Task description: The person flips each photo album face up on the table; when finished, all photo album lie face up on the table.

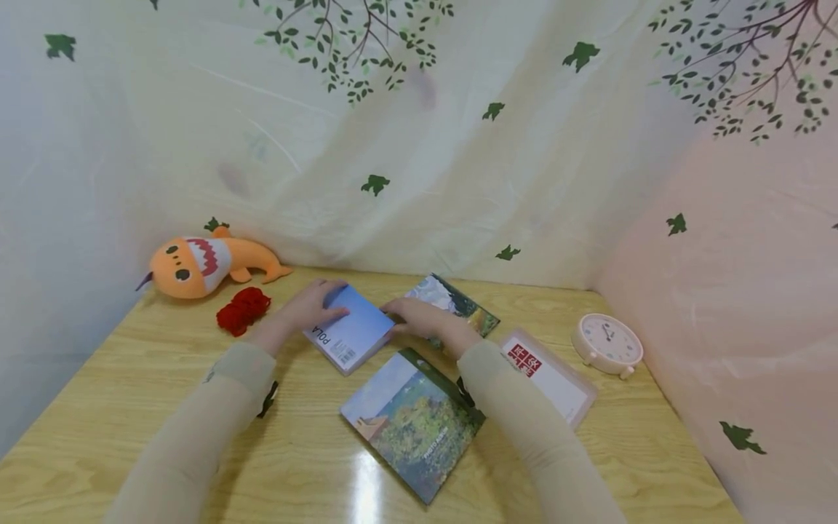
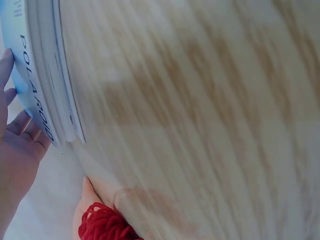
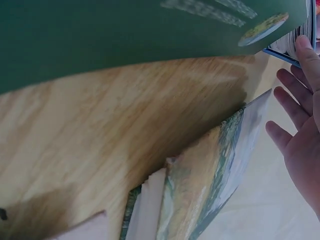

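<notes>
A thick light-blue book [image 1: 360, 324] lies at the middle of the table, its near edge lettered POLAROID in the left wrist view. My left hand [image 1: 309, 306] holds its left side, thumb on the cover and fingers along the edge. Against the opposite side is my right hand [image 1: 422, 318]; its thumb touches the page edges in the right wrist view, the other fingers loosely spread. Nearer me lies a book with a painted garden cover [image 1: 419, 429]. A landscape-covered book [image 1: 484, 317] sits just beyond my right hand, partly hidden by it.
An orange shark plush [image 1: 190, 269] and a bundle of red yarn [image 1: 244, 311] are at the back left. To the right lie a clear-edged case with a red label [image 1: 556, 386], partly under my right sleeve, and a pink round clock [image 1: 609, 342]. A leaf-printed curtain [image 1: 432, 182] hangs behind.
</notes>
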### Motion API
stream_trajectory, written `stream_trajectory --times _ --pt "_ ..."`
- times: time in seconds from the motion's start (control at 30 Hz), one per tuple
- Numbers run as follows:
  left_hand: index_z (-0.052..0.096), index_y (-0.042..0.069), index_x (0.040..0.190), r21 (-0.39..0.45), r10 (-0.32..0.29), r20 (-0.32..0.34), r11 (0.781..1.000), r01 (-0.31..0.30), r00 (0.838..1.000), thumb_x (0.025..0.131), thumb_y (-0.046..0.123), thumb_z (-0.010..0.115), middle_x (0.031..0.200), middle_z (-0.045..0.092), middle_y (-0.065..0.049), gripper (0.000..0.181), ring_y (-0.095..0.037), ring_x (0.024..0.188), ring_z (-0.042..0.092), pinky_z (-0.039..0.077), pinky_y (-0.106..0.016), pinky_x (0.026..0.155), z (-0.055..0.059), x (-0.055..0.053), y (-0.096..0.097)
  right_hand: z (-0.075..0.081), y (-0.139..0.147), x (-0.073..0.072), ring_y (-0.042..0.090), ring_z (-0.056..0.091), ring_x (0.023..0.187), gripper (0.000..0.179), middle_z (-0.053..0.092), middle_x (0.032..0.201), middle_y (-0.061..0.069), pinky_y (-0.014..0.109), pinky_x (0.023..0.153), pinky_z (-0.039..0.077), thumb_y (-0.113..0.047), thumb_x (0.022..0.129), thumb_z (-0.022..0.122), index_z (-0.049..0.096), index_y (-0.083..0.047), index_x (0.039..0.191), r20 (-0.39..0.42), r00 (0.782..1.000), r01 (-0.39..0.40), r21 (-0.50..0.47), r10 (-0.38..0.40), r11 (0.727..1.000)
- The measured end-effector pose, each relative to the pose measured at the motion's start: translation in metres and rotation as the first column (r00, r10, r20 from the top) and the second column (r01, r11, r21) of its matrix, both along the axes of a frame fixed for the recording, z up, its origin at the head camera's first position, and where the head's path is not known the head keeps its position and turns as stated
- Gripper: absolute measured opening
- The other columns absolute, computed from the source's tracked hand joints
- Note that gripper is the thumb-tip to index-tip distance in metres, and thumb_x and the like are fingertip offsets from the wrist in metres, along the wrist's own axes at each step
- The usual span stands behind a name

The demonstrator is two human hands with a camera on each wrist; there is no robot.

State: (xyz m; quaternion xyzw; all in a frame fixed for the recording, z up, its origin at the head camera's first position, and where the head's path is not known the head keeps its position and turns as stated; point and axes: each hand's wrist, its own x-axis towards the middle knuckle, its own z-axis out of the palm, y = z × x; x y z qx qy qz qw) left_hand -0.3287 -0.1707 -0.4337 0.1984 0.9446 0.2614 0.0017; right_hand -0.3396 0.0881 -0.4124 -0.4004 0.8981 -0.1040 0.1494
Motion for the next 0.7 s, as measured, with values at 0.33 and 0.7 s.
stream_trajectory --times 0.33,0.7 --pt "0.038 0.002 0.142 0.066 0.013 0.013 0.998 -0.013 1.000 0.085 0.032 0.070 0.142 0.041 -0.023 0.072 -0.040 0.131 0.037 0.031 -0.054 0.107 0.011 0.000 -0.001 0.003 0.004 0.000 0.023 0.045 0.129 0.054 0.045 0.143 0.008 0.036 0.105 0.039 -0.029 0.095 0.057 0.041 -0.010 0.143 0.028 0.999 0.029 -0.112 -0.026 0.993" --pt "0.035 0.008 0.145 0.112 0.094 0.025 0.989 -0.096 0.995 0.083 0.034 0.072 0.140 0.037 -0.024 0.077 -0.040 0.127 0.040 0.033 -0.055 0.105 0.025 0.009 -0.002 0.011 0.010 0.008 0.020 0.057 0.116 0.054 0.050 0.138 0.013 0.035 0.099 0.044 -0.023 0.100 0.047 0.027 -0.021 0.149 0.216 0.976 0.037 -0.280 0.026 0.959"
